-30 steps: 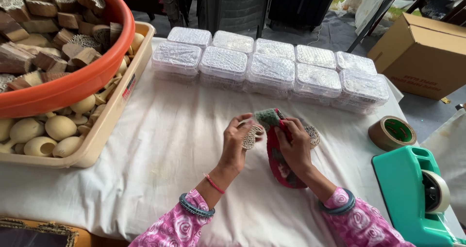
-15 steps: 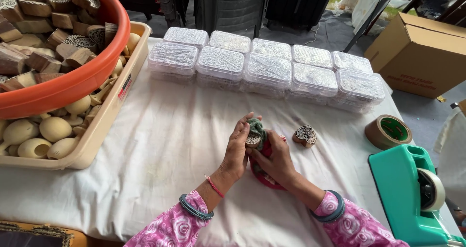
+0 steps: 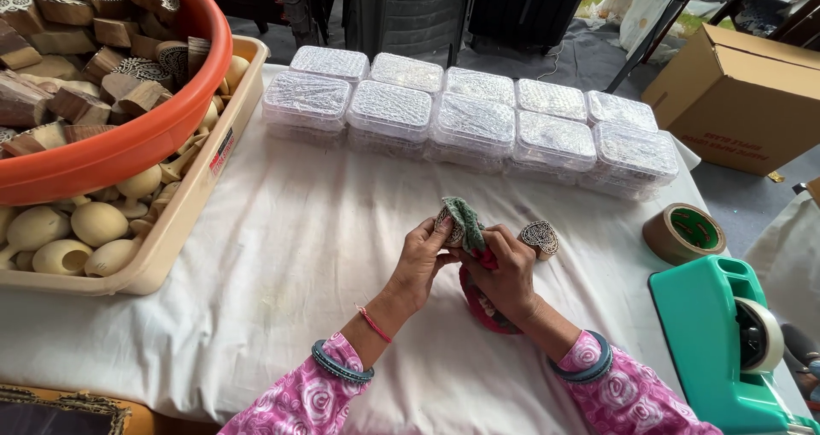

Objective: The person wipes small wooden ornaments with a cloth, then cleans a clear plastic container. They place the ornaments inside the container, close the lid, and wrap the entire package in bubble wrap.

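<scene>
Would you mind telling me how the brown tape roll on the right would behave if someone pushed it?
The brown tape roll lies flat on the white cloth, so it would probably slide rather than roll. It looks rigid and fairly light. The cloth beneath might bunch up.

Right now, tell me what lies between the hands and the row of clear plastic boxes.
In the head view, only bare white cloth lies between the left hand, the right hand and the clear plastic boxes.

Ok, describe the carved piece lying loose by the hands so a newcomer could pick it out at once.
Start at the white cloth in front of the clear lidded boxes. Just beyond the right hand lies a small heart-shaped wooden stamp, carved face up. Unlike the round stamp in the left hand, nobody holds it.
</scene>
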